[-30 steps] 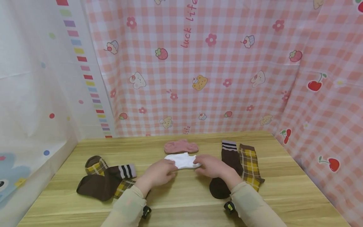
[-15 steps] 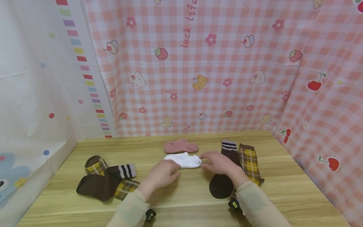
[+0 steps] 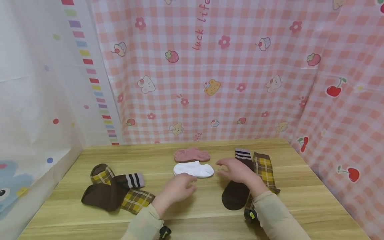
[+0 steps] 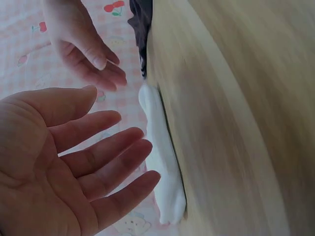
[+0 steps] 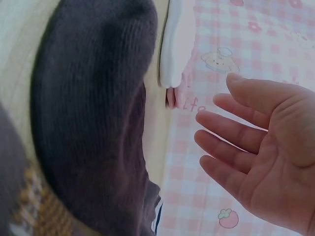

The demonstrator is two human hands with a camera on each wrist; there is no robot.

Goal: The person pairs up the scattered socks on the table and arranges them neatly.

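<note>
A white ankle sock [image 3: 192, 169] lies flat in the middle of the table, just in front of a pink ankle sock [image 3: 192, 154]. My left hand [image 3: 180, 187] hovers at the near side of the white sock, fingers loosely spread and holding nothing; the left wrist view shows its bare palm beside the white sock [image 4: 165, 162]. To the right of the white sock, my right hand [image 3: 237, 170] is held above a dark brown sock [image 3: 234, 196], partly hiding it. In the right wrist view its relaxed fingers [image 5: 231, 128] hold nothing.
At the right, a yellow-and-brown plaid sock [image 3: 264, 170] lies beside the dark brown one. Another dark brown sock [image 3: 100, 196] with a striped cuff lies at the left, across a second plaid sock [image 3: 138, 200]. Patterned curtains [image 3: 192, 83] stand behind the wooden table [image 3: 192, 216].
Both hands have let go of the white sock and drawn away from it, the left towards the front, the right to the right. The white sock stays where it lay.
</note>
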